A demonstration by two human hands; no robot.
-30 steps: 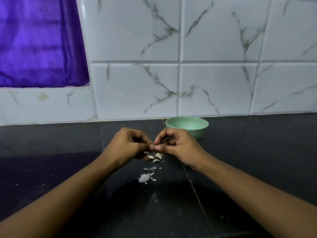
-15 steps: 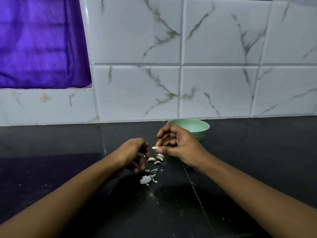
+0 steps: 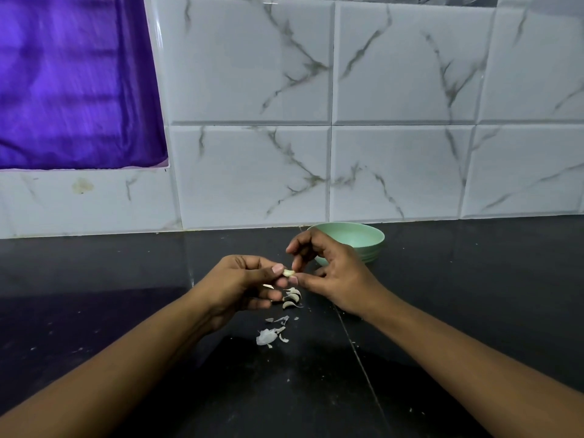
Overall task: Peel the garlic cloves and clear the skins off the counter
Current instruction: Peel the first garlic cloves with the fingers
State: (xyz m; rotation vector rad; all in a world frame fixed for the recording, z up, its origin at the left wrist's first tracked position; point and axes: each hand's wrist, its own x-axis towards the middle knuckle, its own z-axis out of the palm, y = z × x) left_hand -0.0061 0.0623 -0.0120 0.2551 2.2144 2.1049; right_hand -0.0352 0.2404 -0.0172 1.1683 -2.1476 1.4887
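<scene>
A black stone counter (image 3: 94, 279) runs beneath a wall of white, marble-veined tiles (image 3: 252, 74), with a purple cloth (image 3: 69, 90) covering the opening at upper left. A person works bare-handed at the middle of the counter, both forearms reaching in from the lower edge of the head view.

The left hand (image 3: 240, 286) pinches a single garlic clove (image 3: 288, 273) between thumb and curled fingers, holding it just above the counter. The right hand (image 3: 335, 273) meets it from the other side, its forefinger and thumb closed narrowly on the clove's far end, apparently picking at the skin; whether any skin is coming away is too small to tell.

Directly below the hands lies a small cluster of loose cloves (image 3: 292, 298); whether these are peeled or not cannot be made out. Nearer the camera, torn papery skins (image 3: 268, 335) and smaller flecks are scattered on the dark stone. A pale green bowl (image 3: 376, 235) stands behind the right hand, close to the wall; its contents are hidden.

The job looks to be in its middle stretch: the litter of skins suggests some peeling has been done, while one clove is in hand and others wait on the counter. The clearing half appears not yet begun, since every scrap of skin in sight lies on the counter.
</scene>
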